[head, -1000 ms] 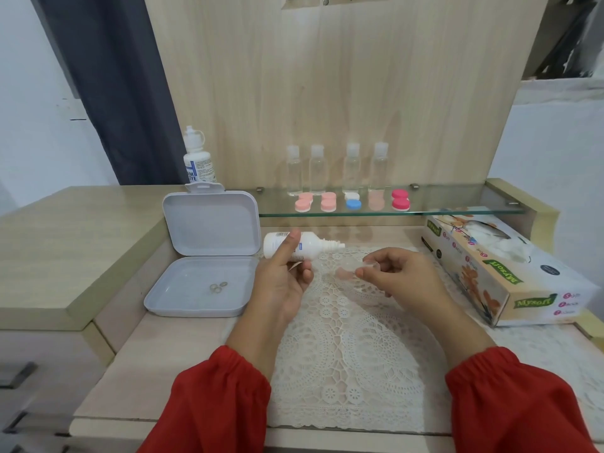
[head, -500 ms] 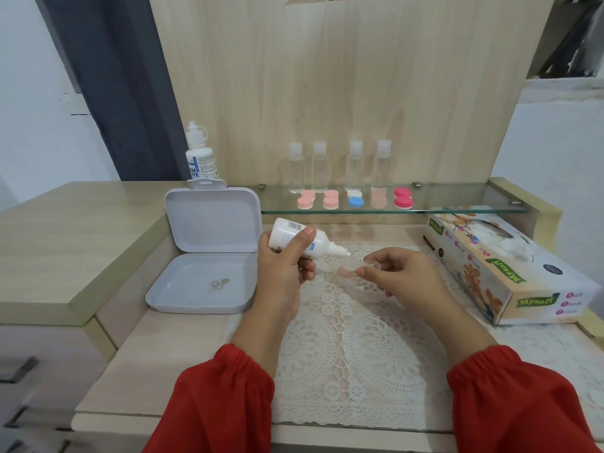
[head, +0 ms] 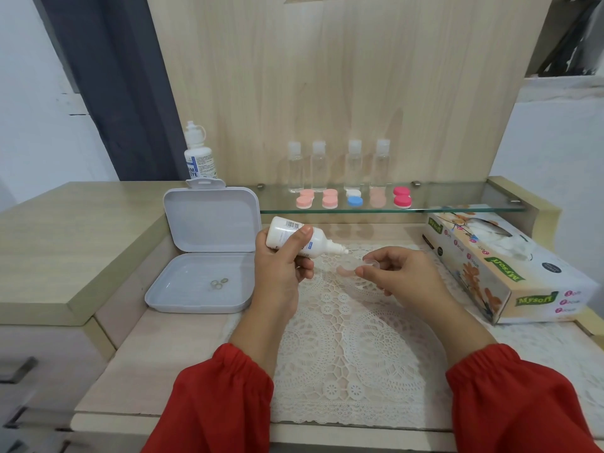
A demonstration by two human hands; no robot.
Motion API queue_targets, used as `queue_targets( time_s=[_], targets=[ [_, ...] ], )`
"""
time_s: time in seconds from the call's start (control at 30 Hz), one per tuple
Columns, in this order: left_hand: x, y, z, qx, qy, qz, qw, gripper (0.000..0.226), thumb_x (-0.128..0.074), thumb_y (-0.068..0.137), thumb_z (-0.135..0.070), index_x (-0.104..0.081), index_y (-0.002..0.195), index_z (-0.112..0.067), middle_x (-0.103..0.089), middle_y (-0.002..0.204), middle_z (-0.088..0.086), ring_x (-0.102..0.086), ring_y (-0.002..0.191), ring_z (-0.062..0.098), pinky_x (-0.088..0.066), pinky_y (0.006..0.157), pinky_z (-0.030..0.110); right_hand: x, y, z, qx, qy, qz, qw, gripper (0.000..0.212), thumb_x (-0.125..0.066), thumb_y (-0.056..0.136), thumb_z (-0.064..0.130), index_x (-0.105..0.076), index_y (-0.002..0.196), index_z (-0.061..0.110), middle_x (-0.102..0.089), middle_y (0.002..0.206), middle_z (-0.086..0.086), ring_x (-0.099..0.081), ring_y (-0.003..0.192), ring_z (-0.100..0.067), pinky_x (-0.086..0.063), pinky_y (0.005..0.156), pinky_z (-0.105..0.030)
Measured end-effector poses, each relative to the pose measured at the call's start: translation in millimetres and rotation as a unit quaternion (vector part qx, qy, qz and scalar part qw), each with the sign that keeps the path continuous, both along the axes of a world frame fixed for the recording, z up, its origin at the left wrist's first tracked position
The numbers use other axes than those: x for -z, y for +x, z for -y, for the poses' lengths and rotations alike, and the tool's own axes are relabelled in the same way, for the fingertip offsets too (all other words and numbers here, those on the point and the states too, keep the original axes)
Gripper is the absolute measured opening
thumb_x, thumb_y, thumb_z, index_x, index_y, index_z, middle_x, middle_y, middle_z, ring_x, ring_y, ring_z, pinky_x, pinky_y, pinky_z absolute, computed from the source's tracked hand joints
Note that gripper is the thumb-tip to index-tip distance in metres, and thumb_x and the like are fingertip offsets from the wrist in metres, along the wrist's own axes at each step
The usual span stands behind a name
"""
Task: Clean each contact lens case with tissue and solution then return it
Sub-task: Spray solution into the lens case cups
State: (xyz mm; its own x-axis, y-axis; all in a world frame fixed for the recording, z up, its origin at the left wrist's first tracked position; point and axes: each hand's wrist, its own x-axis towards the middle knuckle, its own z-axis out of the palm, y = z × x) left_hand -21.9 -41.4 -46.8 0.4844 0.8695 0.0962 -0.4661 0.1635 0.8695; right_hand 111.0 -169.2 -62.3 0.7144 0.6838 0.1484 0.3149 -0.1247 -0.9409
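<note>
Where hands (head: 281,273) work, tissue box (head: 503,266) beside.

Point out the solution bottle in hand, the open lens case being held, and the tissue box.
solution bottle (head: 287,236), head view, on its white body above the thumb.
lens case (head: 347,271), head view, on its pale pink left cup.
tissue box (head: 483,276), head view, on its printed front side.

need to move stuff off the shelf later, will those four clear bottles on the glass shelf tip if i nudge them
Probably yes: the clear bottles are tall and narrow, so likely tippy. They look empty, hence likely light. The glass shelf is smooth, so they may slide first.
</note>
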Motion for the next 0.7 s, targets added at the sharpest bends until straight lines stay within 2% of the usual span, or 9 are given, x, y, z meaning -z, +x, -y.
queue_targets(
  time_s=[0.13, 0.33, 0.47, 0.7],
  targets=[
    [-0.4, 0.1, 0.1, -0.006, 0.001, 0.002, 1.000, 0.028, -0.073, 0.081, -0.014, -0.051, 0.099, -0.017, -0.062, 0.067, 0.002, -0.048, 0.045, 0.012, -0.040, 0.040, 0.024, 1.5, 1.4, -0.3, 0.001, 0.000, 0.000, 1.000, 0.020, -0.084, 0.072, 0.025, -0.072, 0.088, 0.022, -0.069, 0.083, -0.016, -0.053, 0.051, -0.002, -0.044, 0.050, -0.018],
    [-0.4, 0.0, -0.1, -0.007, 0.003, 0.000, 1.000, 0.028, -0.073, 0.081, -0.015, -0.051, 0.099, -0.017, -0.062, 0.066, 0.001, -0.047, 0.045, 0.012, -0.039, 0.039, 0.024, 2.7, 2.3, -1.5, 0.000, -0.002, -0.004, 1.000, 0.021, -0.084, 0.072, 0.026, -0.072, 0.088, 0.022, -0.068, 0.082, -0.014, -0.055, 0.054, -0.004, -0.045, 0.051, -0.020],
    [-0.6, -0.5, 0.4, -0.003, 0.005, -0.001, 1.000, 0.028, -0.073, 0.081, -0.014, -0.052, 0.099, -0.016, -0.063, 0.065, 0.001, -0.047, 0.044, 0.012, -0.040, 0.039, 0.024, 3.0, 3.0, -0.9, -0.003, -0.006, -0.004, 1.000, 0.022, -0.084, 0.071, 0.026, -0.072, 0.088, 0.022, -0.065, 0.075, -0.005, -0.053, 0.052, -0.003, -0.044, 0.050, -0.019],
    [-0.3, -0.8, 0.2, -0.005, 0.009, -0.002, 1.000, 0.029, -0.073, 0.081, -0.015, -0.052, 0.100, -0.015, -0.063, 0.067, 0.002, -0.048, 0.046, 0.013, -0.040, 0.040, 0.024, 2.7, 2.7, -1.6, -0.004, -0.004, -0.005, 1.000, 0.022, -0.085, 0.070, 0.026, -0.072, 0.088, 0.022, -0.066, 0.077, -0.006, -0.054, 0.054, -0.004, -0.044, 0.051, -0.020]
  ],
)
